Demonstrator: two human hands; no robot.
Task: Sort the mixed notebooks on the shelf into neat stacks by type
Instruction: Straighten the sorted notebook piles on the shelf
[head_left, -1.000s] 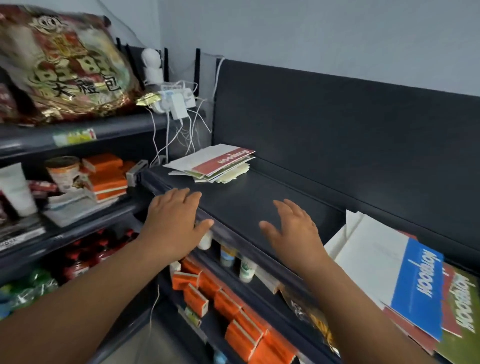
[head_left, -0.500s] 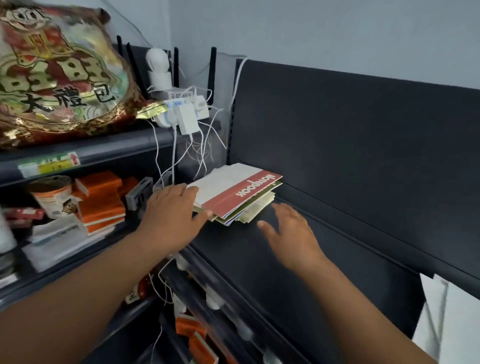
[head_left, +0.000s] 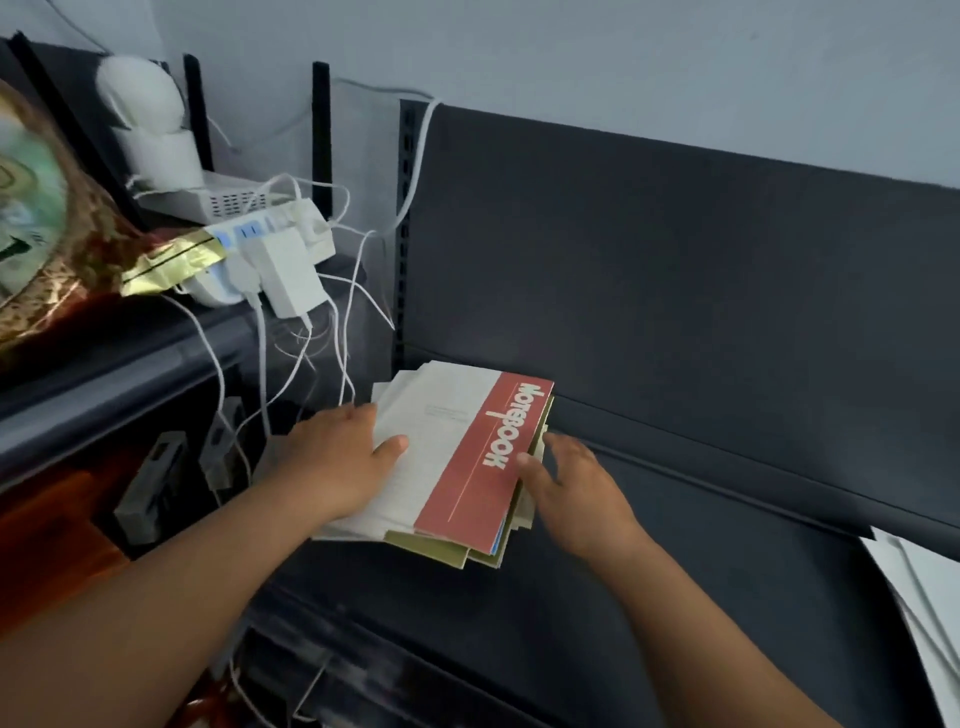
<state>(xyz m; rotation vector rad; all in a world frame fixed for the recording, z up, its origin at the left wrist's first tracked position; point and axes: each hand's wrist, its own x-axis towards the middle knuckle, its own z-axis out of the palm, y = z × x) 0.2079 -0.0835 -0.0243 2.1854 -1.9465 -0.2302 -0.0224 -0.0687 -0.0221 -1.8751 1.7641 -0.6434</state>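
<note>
**Item 1: top notebook (head_left: 452, 457).** Red band along rt side of cover carries the word "NOTEBOOK" in wht caps. Text runs lengthwise down the band, so it reads sideways from the head view. The tall "T" stem drops between "NOTE" and "BOOK". A thin wht rule runs parallel to the word, nearer the band's inner edge.

**Same cover, pale part.** A few lines of small grey print sit approx. mid-cover, too small to read.

**Item 2: snack bag (head_left: 52, 249), far left.** Gold/red foil w/ part of a dark printed stroke, blurred, not legible.

**Item 3: power strip (head_left: 311, 228).** Blue marks on top face, chars not legible.
</note>
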